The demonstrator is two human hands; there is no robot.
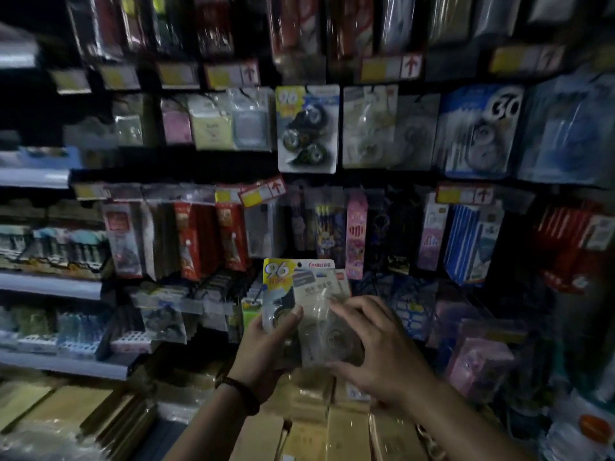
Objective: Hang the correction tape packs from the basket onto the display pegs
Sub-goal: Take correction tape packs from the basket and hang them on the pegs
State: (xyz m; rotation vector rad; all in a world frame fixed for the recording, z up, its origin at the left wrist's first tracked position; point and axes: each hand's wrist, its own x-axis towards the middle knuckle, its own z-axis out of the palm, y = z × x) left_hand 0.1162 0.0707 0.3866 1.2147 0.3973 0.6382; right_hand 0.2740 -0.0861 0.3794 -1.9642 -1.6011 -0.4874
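My left hand [266, 344] grips a small stack of correction tape packs [293, 277] from below, thumb across the front. The rear pack has a yellow "96" corner. In front of it lies a clear pack [324, 314] with a pale card. My right hand [376, 344] curls round this clear pack, fingers on its top right and thumb under its lower edge. A matching "96" pack [307, 128] hangs on the display wall above, beside clear packs [369, 128]. The basket is out of view.
Rows of hanging stationery packs fill the wall, with yellow price tags [263, 193] on the peg ends. Shelves [50, 284] of small goods run along the left. Gold boxes [332, 427] lie below my hands. The scene is dim and blurred.
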